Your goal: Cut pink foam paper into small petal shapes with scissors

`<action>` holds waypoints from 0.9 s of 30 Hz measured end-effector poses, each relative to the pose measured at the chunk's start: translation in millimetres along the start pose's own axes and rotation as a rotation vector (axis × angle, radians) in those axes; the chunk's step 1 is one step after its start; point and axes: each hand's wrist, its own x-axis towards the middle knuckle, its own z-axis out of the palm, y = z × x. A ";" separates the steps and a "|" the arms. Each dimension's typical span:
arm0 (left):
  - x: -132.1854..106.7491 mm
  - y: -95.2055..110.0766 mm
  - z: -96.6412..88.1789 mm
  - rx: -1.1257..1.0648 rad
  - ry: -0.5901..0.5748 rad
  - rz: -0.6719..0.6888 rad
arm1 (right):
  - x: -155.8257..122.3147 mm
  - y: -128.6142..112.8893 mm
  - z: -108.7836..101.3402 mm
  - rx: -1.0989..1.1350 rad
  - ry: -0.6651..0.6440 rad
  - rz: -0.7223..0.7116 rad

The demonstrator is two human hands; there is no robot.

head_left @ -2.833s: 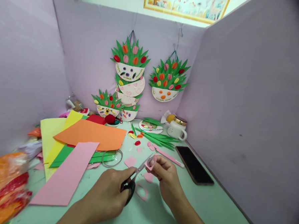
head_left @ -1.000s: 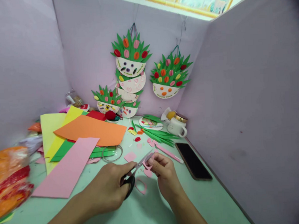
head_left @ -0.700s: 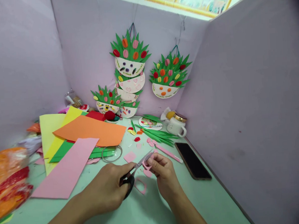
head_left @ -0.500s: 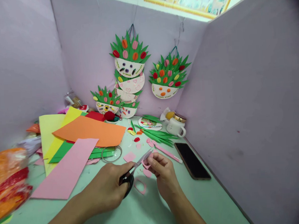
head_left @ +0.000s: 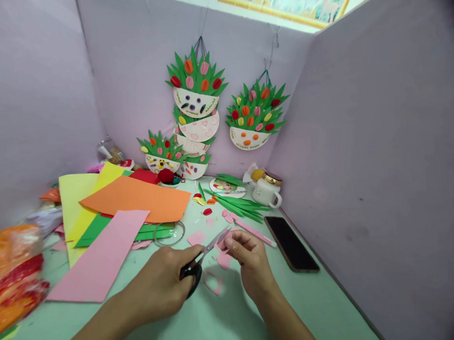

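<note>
My left hand [head_left: 170, 279] is closed round the black handles of a pair of scissors [head_left: 211, 246], whose blades point up and to the right. The blades meet a small piece of pink paper [head_left: 220, 240], which my right hand [head_left: 250, 257] pinches between thumb and fingers; its outline is partly hidden by blades and fingertips. Below the blades lies a pink paper ring [head_left: 212, 282], a cut-out scrap with a hole. Another pink paper piece [head_left: 224, 260] rests on the table between my hands, and a pink square [head_left: 196, 237] lies just beyond the scissors.
Coloured sheets [head_left: 137, 197] are heaped at the left beside an orange plastic bag [head_left: 13, 272]. A roll of tape [head_left: 170, 233] lies nearby. Rightward are a pink pen [head_left: 255, 229], a phone [head_left: 292, 243], green paper leaves [head_left: 236, 205] and a lidded mug [head_left: 266, 192]. Paper baskets [head_left: 196, 100] hang behind.
The pink paper in my right hand has shifted slightly against the blades, and my right hand has moved a little to the right. The scissors stay in nearly the same place.
</note>
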 end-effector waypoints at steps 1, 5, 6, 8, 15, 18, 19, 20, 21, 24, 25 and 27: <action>-0.2 0.5 -0.3 -0.003 -0.002 -0.005 | 0.1 -0.4 -0.2 -0.004 -0.001 0.000; -0.5 1.1 -0.2 0.000 -0.004 -0.005 | 1.6 -0.6 -1.1 -0.015 0.004 0.002; -0.5 0.9 0.0 0.005 -0.002 -0.003 | 2.0 -0.5 -1.4 -0.017 0.008 0.003; -0.8 0.6 0.4 0.010 -0.002 -0.001 | 2.3 0.0 -2.1 -0.018 0.014 0.004; -1.7 0.1 0.1 0.005 0.003 0.011 | 1.3 1.0 -2.3 -0.012 0.012 0.005; -1.5 -1.5 0.8 -0.003 0.001 0.007 | 1.2 0.7 -1.6 0.000 0.007 0.006; -1.5 -2.0 1.2 -0.006 -0.001 0.007 | 1.3 0.6 -1.4 0.004 0.008 0.007; -1.4 -2.5 1.6 -0.010 -0.004 0.006 | 1.3 0.5 -1.1 0.008 0.010 0.008; -1.2 -2.8 1.9 -0.015 -0.007 0.005 | 1.3 0.5 -0.9 0.010 0.012 0.008; -0.5 -1.5 1.6 -0.044 -0.010 0.003 | 1.2 0.4 -0.2 0.013 0.024 0.008; -0.2 -0.3 1.1 -0.054 -0.011 0.003 | 1.2 0.3 0.1 0.017 0.032 0.009; -0.1 3.1 -0.4 -0.058 -0.018 0.002 | 1.2 0.2 0.4 0.029 0.045 0.015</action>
